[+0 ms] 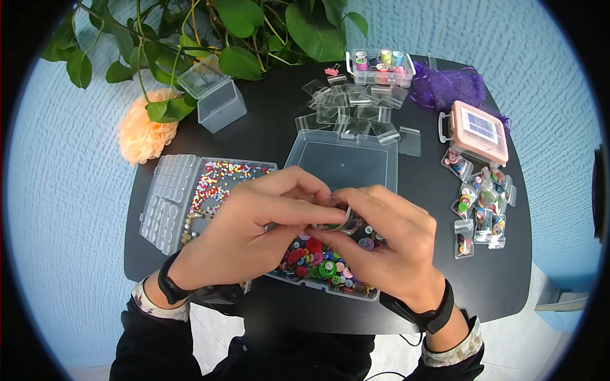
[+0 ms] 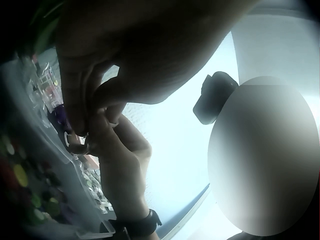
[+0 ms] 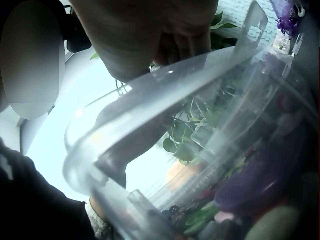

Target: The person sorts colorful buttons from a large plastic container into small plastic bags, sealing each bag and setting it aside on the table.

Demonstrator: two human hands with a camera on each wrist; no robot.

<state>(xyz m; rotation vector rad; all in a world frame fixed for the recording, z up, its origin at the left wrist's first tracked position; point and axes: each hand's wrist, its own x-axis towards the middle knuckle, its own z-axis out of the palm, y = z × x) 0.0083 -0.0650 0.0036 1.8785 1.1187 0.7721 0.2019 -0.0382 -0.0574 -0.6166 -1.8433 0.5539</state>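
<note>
Both hands meet over an open clear plastic box (image 1: 386,141) of mixed buttons (image 1: 327,269), its lid tipped back behind them. Between the fingertips is a small clear plastic bag (image 1: 346,222) with a few coloured bits showing inside. My left hand (image 1: 251,219) pinches one side of the bag, and my right hand (image 1: 391,235) pinches the other. In the left wrist view, the left hand (image 2: 135,55) is dark overhead and the right hand (image 2: 120,160) reaches up to it. The box's clear wall covers much of the right wrist view, with a purple button (image 3: 265,175) close up.
A bead case (image 1: 190,190) lies open at left, beside a peach puff (image 1: 149,130) and a small clear box (image 1: 221,105). Flat clear bags (image 1: 356,105) and a thread box (image 1: 381,75) are behind. Filled bags (image 1: 483,197) and a pink case (image 1: 478,133) are at right.
</note>
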